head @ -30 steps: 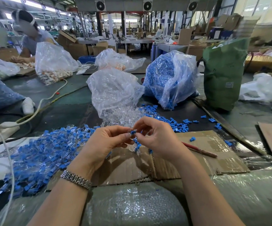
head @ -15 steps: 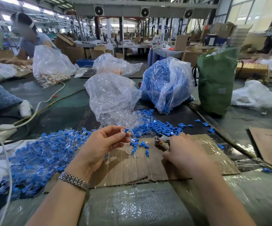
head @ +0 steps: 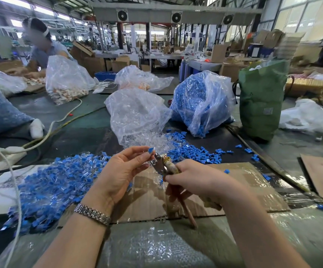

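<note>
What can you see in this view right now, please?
small blue plastic cap: one, blue, centre.
metal pliers with red handles: one, grey, centre.
loose blue plastic caps: many, blue, centre right.
heap of blue-and-clear pieces: one, blue, left.
clear plastic bag of clear pieces: one, transparent, behind.
clear plastic bag of blue caps: one, blue, behind.
green sack: one, green, right.
brown cardboard sheet: one, brown, near.
silver bracelet: one, silver, left wrist.
left hand: one, pinches the cap.
right hand: one, grips the pliers.
</note>
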Tool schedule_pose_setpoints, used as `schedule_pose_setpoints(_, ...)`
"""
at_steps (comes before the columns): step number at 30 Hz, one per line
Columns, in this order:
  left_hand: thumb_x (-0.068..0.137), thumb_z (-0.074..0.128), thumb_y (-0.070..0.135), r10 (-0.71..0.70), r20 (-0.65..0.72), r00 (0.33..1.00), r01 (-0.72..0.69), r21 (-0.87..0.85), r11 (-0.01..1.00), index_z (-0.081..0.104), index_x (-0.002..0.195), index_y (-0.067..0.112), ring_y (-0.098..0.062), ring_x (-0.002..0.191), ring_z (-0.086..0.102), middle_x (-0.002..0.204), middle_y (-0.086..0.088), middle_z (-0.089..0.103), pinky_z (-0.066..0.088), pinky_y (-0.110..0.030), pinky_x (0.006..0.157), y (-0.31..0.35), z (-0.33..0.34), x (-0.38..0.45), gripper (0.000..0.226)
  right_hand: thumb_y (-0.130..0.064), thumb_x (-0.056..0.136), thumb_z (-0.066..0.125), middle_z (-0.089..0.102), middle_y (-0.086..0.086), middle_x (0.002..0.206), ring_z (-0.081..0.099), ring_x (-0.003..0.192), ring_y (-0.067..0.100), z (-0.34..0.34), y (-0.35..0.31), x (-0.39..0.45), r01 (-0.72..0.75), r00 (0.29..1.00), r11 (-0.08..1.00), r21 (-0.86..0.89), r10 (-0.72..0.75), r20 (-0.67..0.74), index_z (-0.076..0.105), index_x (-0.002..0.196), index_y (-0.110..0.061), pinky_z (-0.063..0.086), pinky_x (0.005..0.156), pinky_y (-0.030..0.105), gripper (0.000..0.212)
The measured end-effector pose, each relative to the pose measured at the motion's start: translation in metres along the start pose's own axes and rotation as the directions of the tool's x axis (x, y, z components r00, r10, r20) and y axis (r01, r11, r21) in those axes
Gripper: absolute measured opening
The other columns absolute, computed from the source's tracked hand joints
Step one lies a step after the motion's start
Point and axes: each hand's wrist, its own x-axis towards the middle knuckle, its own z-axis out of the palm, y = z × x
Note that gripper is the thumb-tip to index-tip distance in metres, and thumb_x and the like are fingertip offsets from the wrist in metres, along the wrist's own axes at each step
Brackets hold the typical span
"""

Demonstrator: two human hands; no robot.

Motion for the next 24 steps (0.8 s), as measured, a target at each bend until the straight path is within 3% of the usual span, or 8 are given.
schedule_pose_setpoints(9,0.069,0.084,0.031,0.053,0.011,0.999,-0.054,0.179,0.982,0.081,0.099,0.02,-0.017,0.096,0.073,0.108,-0.009,0.077,0.057,-0.023,0.08,-0.006,0.002,0.001,0.033,-0.02,0.103,0.049,0.073,0.008,0.082,0.073,0.071,0.016,0.004,0.001,0.0,0.072,0.997,0.997,0.012,-0.072,-0.024,0.058,0.088,-0.011,0.058,0.085,0.046,0.02)
schedule_pose_setpoints(12,0.071,0.082,0.026,0.069,-0.011,0.998,-0.066,0.185,0.981,0.081,0.097,0.021,-0.017,0.091,0.073,0.103,-0.009,0.078,0.059,-0.023,0.078,-0.007,0.004,0.0,0.027,-0.029,0.105,0.05,0.068,0.006,0.071,0.068,0.06,0.017,0.01,0.003,0.002,0.069,0.996,0.997,0.026,-0.067,-0.062,0.06,0.088,-0.007,0.06,0.073,0.042,0.029)
schedule_pose_setpoints(14,0.074,0.078,0.021,0.091,-0.037,0.995,-0.08,0.238,0.968,0.082,0.096,0.022,-0.02,0.095,0.073,0.102,-0.009,0.079,0.06,-0.028,0.085,-0.008,0.005,-0.001,0.022,-0.035,0.105,0.051,0.061,0.004,0.062,0.062,0.052,0.017,0.016,0.006,0.007,0.049,0.993,0.999,0.011,-0.048,-0.113,0.06,0.086,-0.006,0.054,0.061,0.035,0.036)
schedule_pose_setpoints(18,0.074,0.075,0.023,0.104,-0.069,0.992,-0.074,0.345,0.936,0.081,0.096,0.02,-0.026,0.104,0.072,0.101,-0.006,0.079,0.056,-0.037,0.095,-0.007,0.008,-0.003,0.022,-0.041,0.104,0.051,0.059,0.0,0.059,0.058,0.05,0.016,0.021,0.007,0.013,0.028,0.989,0.999,-0.044,-0.034,-0.141,0.063,0.087,-0.006,0.05,0.055,0.029,0.041)
schedule_pose_setpoints(22,0.082,0.076,0.016,0.191,-0.118,0.974,-0.137,0.361,0.923,0.079,0.094,0.023,-0.012,0.093,0.073,0.097,-0.002,0.079,0.057,-0.024,0.08,-0.004,0.006,-0.003,0.014,-0.051,0.101,0.051,0.066,0.001,0.063,0.067,0.056,0.02,0.01,0.005,0.009,-0.002,0.994,0.995,0.1,0.013,-0.111,0.064,0.096,-0.002,0.058,0.056,0.032,0.051)
schedule_pose_setpoints(24,0.089,0.075,0.012,0.316,-0.238,0.919,-0.147,0.534,0.832,0.075,0.094,0.023,-0.005,0.087,0.07,0.092,0.001,0.076,0.058,-0.022,0.074,-0.003,-0.001,-0.002,0.012,-0.057,0.096,0.055,0.067,0.002,0.07,0.065,0.061,0.019,-0.004,0.008,0.01,-0.052,0.979,0.998,-0.044,0.042,-0.197,0.062,0.088,-0.01,0.055,0.061,0.035,0.049)
